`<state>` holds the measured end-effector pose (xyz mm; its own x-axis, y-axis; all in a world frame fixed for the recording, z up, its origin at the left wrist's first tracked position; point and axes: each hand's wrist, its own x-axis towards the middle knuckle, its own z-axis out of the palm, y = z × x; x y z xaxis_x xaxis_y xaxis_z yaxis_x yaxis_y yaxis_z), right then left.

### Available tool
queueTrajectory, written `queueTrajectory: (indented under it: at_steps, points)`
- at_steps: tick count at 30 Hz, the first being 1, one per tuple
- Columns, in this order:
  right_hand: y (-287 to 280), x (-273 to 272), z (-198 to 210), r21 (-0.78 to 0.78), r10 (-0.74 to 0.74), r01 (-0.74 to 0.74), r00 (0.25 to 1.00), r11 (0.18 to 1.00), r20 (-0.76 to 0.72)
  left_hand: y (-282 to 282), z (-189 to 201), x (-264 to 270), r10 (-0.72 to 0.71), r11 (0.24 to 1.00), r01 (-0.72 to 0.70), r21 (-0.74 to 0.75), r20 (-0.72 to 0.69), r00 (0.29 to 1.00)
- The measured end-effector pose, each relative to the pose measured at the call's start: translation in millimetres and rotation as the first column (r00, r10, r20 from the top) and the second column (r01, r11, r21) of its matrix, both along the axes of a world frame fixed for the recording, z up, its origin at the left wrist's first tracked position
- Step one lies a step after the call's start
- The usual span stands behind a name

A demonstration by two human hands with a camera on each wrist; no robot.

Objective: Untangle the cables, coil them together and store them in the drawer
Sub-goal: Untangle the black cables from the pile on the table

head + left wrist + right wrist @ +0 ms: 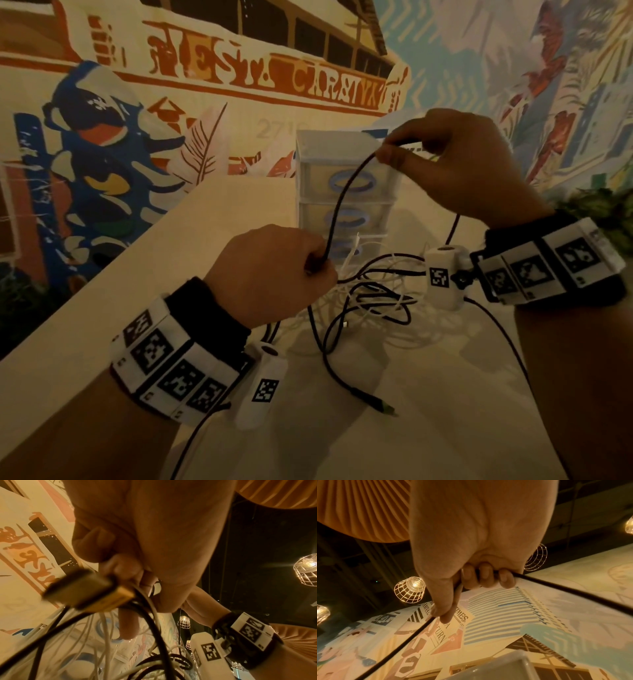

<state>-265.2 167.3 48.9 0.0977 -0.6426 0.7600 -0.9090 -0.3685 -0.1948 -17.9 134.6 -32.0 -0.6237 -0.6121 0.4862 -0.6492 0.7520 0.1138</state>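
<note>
Both hands, left (270,274) and right (455,164), fingers pinching one black cable (342,192).

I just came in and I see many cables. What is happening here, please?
A person is untangling cables on a table. The right hand and the left hand both grip the black cable, stretching a length of it above the tangle of black and white cables. The drawer unit behind is closed; nothing is coiled yet.
</note>
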Motion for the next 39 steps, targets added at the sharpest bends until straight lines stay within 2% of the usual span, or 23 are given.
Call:
queueTrajectory:
  at_steps: [2,5,9,13,16,19,22,26,28,31,34,35,39]
  points:
    - [-0.5,-7.8,0.7,0.036,-0.061,0.061,0.998,0.997,-0.02,0.6,-1.1,-0.2,-0.011,1.0,0.011,-0.01,-0.005,1.0]
    - [1.1,-6.4,-2.4,0.196,-0.11,0.133,0.986,0.972,-0.123,2.2,-1.8,-0.5,-0.018,0.999,0.018,-0.031,0.005,1.0]
    - [-2.1,14.7,-7.3,0.259,-0.004,0.046,0.987,0.965,-0.163,0.8,-2.1,0.3,-0.026,0.998,0.027,-0.048,0.022,0.999]
    - [-2.2,30.5,-10.3,0.219,0.068,-0.011,0.965,0.976,-0.253,-1.1,-1.5,0.3,-0.022,0.998,0.024,-0.058,0.046,0.999]
    - [3.3,34.7,-5.0,0.212,0.079,-0.033,0.974,0.977,-0.213,-2.3,-3.4,-0.3,-0.01,0.997,0.013,-0.076,0.038,0.999]
    - [8.2,23.2,2.4,0.216,0.068,-0.042,0.991,0.975,-0.113,-7.5,-5.2,0.2,-0.03,0.996,0.029,-0.083,-0.016,0.999]
    - [10.2,5.9,5.6,0.22,0.003,0.004,0.999,0.976,-0.032,-10.1,-5.6,0.7,-0.038,0.998,0.037,-0.05,-0.021,0.999]
    - [10.3,-4.5,2.5,0.332,-0.088,0.113,0.992,0.936,-0.089,-5.9,-6.7,0.7,-0.041,0.999,0.041,-0.012,0.028,0.999]
    - [7.0,-3.5,0.4,0.34,-0.095,0.126,0.99,0.932,-0.108,-5.0,-5.6,0.6,-0.039,0.999,0.039,0.003,0.028,0.999]
    - [5.2,12.6,-2.5,0.313,0.006,0.024,0.995,0.95,-0.095,-4.6,-3.3,0.0,-0.04,0.999,0.04,0.012,0.008,0.999]
    - [7.2,35.2,-4.2,0.205,0.125,-0.069,0.953,0.976,-0.277,-5.1,-4.1,-0.2,-0.033,0.999,0.033,0.005,0.032,0.999]
    - [7.8,40.6,-4.8,0.202,0.14,-0.081,0.945,0.976,-0.297,-5.3,-4.7,-0.1,-0.039,0.999,0.039,0.006,0.029,0.999]
    - [11.3,45.4,-4.6,0.299,0.162,-0.117,0.978,0.947,-0.13,-4.9,-4.5,0.0,-0.036,0.999,0.036,0.002,0.007,0.999]
